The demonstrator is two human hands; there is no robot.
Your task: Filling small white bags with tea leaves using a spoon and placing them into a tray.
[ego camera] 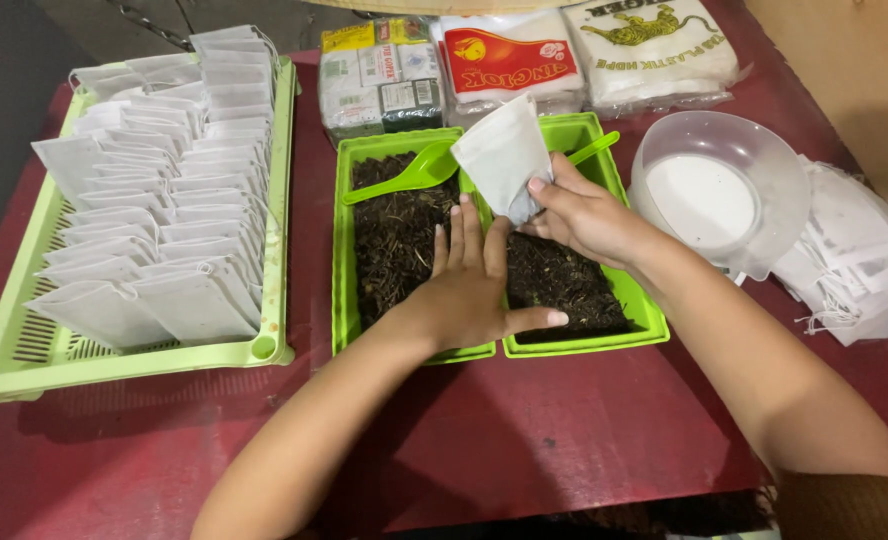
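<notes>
Bench: red bench [564,440] is carrying everything, filling most of the frame.
Left hand: left hand [469,285] is lying flat, palm down, fingers spread and gripping nothing; it is resting across the meeting rims of the two green trays at frame centre, thumb pointing right over the dark leaf.
Right hand: right hand [579,215] is pinching a white filter bag [504,155] between thumb and fingers, clamped on its lower corner.
Filter bag: bag is standing tilted, just above centre, over the seam between the two trays, just above the left fingertips.
Left tray: left green tray [342,300] is holding dark loose tea [394,240]; a green scoop [409,172] is lying on the leaf at its upper end.
Right tray: right green tray [654,320] is holding more dark leaf [564,285]; a second green handle [596,148] is sticking out behind the right hand at upper right of the tray.
Basket: pale green slotted basket [124,365] is sitting at left of frame, packed with rows of white filled bags [164,220].
Bowl: clear plastic bowl [719,190] is sitting right of the trays, near the right forearm.
Spare bags: loose pile of empty white bags with strings [854,260] is lying at the right edge.
Packs: sealed packets [524,60] are lining the top edge behind the trays.
</notes>
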